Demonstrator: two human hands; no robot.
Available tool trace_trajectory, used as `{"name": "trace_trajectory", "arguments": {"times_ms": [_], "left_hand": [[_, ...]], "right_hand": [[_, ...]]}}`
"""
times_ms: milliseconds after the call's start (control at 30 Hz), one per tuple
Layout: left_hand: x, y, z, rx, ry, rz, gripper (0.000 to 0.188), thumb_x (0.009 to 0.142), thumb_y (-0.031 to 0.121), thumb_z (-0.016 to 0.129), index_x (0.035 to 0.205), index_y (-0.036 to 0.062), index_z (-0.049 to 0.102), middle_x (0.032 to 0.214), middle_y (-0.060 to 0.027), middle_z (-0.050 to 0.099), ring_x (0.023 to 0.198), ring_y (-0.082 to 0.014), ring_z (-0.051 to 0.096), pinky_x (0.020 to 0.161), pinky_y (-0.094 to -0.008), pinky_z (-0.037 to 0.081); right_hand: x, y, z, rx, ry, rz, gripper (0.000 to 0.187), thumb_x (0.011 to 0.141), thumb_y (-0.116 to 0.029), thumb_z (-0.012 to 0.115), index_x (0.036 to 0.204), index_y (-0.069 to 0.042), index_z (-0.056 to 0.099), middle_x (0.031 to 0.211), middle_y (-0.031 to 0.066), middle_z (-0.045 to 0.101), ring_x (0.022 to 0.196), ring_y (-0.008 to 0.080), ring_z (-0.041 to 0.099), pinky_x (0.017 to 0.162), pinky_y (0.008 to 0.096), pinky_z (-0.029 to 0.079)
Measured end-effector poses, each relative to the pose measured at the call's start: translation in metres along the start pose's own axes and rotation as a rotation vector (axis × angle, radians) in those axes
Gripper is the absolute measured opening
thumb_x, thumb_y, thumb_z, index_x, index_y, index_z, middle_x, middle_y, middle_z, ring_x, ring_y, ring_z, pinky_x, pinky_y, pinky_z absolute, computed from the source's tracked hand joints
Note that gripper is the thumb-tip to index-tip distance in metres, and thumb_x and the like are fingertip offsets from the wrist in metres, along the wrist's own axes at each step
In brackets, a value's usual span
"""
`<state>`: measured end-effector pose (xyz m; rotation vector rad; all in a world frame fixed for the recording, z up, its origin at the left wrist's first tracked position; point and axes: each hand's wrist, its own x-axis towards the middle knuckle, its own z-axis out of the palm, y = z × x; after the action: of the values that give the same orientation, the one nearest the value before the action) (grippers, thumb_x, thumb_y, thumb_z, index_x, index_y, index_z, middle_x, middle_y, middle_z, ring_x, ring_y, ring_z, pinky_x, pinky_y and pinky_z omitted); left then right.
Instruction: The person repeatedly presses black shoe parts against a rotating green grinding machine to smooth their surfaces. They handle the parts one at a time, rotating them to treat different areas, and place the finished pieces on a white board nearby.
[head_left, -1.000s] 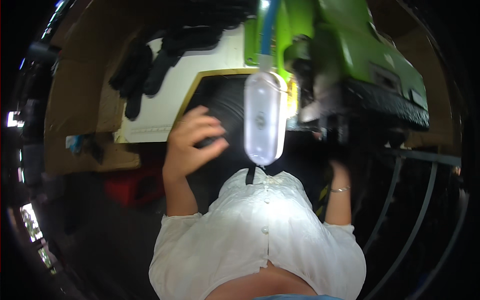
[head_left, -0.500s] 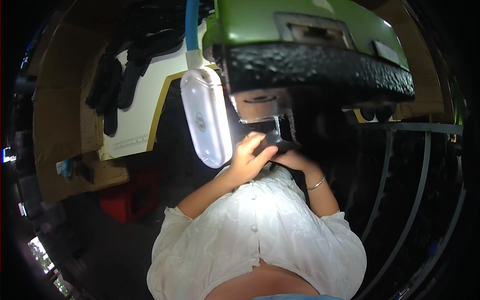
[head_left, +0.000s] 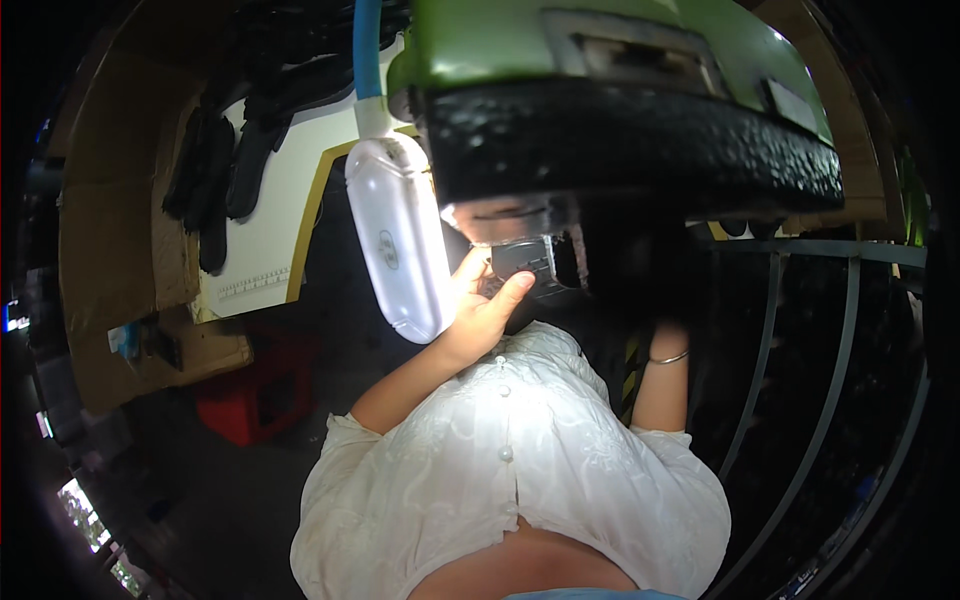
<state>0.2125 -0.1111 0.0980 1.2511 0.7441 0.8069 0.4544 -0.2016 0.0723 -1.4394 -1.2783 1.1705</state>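
Observation:
My left hand (head_left: 482,303) is raised under the black bumper (head_left: 630,140) of a green machine (head_left: 600,40). Its fingers and thumb close around a small dark box-shaped part (head_left: 524,260) hanging below the bumper. A lit white work lamp (head_left: 397,240) on a blue handle (head_left: 367,45) hangs just left of that hand. My right forearm, with a thin bracelet (head_left: 668,357), reaches up into the shadow under the bumper. The right hand itself is lost in the dark there.
A white board with a yellow edge (head_left: 270,230) and black gloves (head_left: 215,170) hanging on it are at the left. Cardboard (head_left: 115,250) and a red crate (head_left: 255,395) lie lower left. Curved metal bars (head_left: 770,350) stand at the right.
My left hand has gone from the dark panel at the left to the part under the bumper and stays there. The lamp and the machine have shifted in view as my head turned.

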Motion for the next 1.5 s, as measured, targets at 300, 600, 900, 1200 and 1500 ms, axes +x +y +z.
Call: {"name": "trace_trajectory", "arguments": {"times_ms": [300,600,900,1200,1500], "left_hand": [[-0.001,0.002,-0.007,-0.057,0.149,0.09,0.039,0.081,0.004,0.063,0.115,-0.0011,0.046,0.11,-0.0101,0.053,0.1,-0.0177,0.053,0.09,-0.0309,0.041],[0.0,-0.006,-0.092,-0.062,0.218,0.125,0.05,0.072,-0.001,0.069,0.118,-0.0021,0.048,0.115,-0.0101,0.055,0.102,-0.019,0.055,0.091,-0.0318,0.043],[0.012,-0.04,-0.052,0.509,-0.091,0.052,0.038,0.072,0.006,0.074,0.105,-0.0007,0.059,0.1,-0.0093,0.061,0.098,-0.0192,0.057,0.086,-0.0329,0.045],[0.011,-0.009,0.014,-0.503,0.051,0.021,0.032,0.082,0.005,0.065,0.11,-0.0042,0.055,0.108,-0.0109,0.057,0.097,-0.0171,0.055,0.086,-0.0297,0.043],[0.003,-0.003,-0.006,-0.212,0.21,-0.091,0.04,0.073,0.005,0.072,0.108,-0.0038,0.054,0.102,-0.0085,0.058,0.093,-0.0177,0.056,0.087,-0.0302,0.043]], "right_hand": [[0.032,-0.035,0.009,0.771,0.287,-0.268,0.043,0.065,0.006,0.066,0.106,0.0,0.052,0.094,0.0086,0.062,0.085,0.0158,0.061,0.078,0.0279,0.048],[0.052,-0.054,0.081,0.469,0.193,-0.287,0.036,0.071,0.006,0.068,0.103,0.001,0.054,0.1,0.0087,0.061,0.093,0.0137,0.058,0.083,0.0283,0.048],[0.073,-0.053,0.086,0.041,0.207,-0.519,0.046,0.064,0.007,0.075,0.104,0.0,0.054,0.1,0.0055,0.059,0.095,0.0132,0.057,0.085,0.0284,0.046],[0.035,-0.041,0.066,-0.02,0.07,-0.199,0.041,0.067,-0.009,0.077,0.102,0.003,0.059,0.096,0.0063,0.062,0.089,0.0128,0.057,0.081,0.0268,0.046],[0.008,-0.002,0.0,0.563,0.167,-0.099,0.032,0.062,0.007,0.071,0.092,0.0,0.064,0.086,0.005,0.065,0.078,0.0112,0.06,0.075,0.0245,0.047]]}}
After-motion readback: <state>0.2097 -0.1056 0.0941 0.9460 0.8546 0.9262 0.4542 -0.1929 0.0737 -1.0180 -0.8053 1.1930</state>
